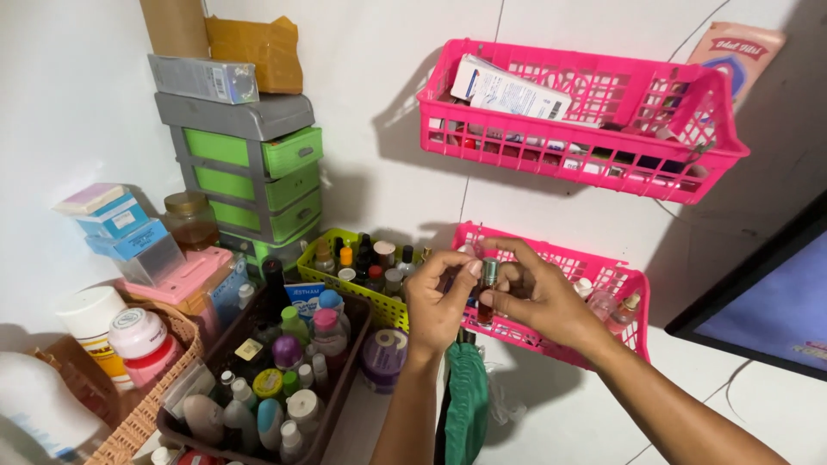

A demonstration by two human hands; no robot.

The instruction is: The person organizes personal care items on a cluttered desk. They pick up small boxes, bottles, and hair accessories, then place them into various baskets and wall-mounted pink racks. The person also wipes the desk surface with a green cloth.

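Starting at the far left, a woven basket [138, 413] holds white jars, and beside it a dark tray [340, 405] is packed with small bottles. Behind them stands a grey and green drawer unit [250, 172], then a yellow-green basket [323, 277] of vials. Now centre: the left hand [439, 301] and right hand [538, 297] are close together, fingertips of both pinched on a small bottle [488, 288], upright, held just in front of the lower pink basket [594, 267]. Above, the upper pink basket [586, 112] hangs on the wall. A green cloth [467, 405] hangs below the hands.
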